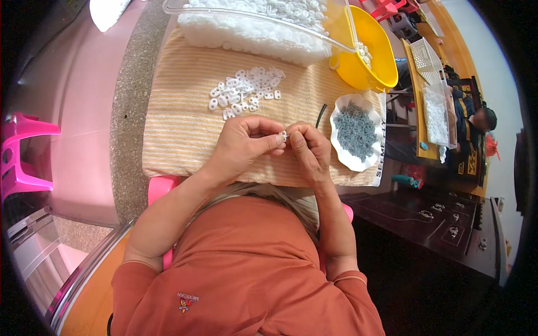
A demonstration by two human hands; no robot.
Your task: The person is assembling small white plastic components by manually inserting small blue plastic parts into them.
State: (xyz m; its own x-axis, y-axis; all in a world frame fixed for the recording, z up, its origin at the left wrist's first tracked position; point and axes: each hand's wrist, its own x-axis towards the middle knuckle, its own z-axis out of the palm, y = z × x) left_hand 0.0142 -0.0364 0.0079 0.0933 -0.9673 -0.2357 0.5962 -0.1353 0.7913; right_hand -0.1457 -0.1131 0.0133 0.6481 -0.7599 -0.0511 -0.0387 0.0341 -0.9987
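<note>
My left hand (244,144) and my right hand (308,147) meet over a striped tan cloth (179,123), fingertips pinched together on one small white plastic piece (283,135). A loose heap of the same white plastic pieces (244,92) lies on the cloth just beyond my hands. To the right of my right hand sits a white scalloped dish (352,159) filled with small grey parts (355,129). A short black strip (320,115) lies between the hands and the dish.
A clear bin (252,31) full of white pieces stands at the far edge, with a yellow bowl (372,56) beside it. A pink stool (19,157) is at the left. Another person (476,120) sits at a wooden table at the right.
</note>
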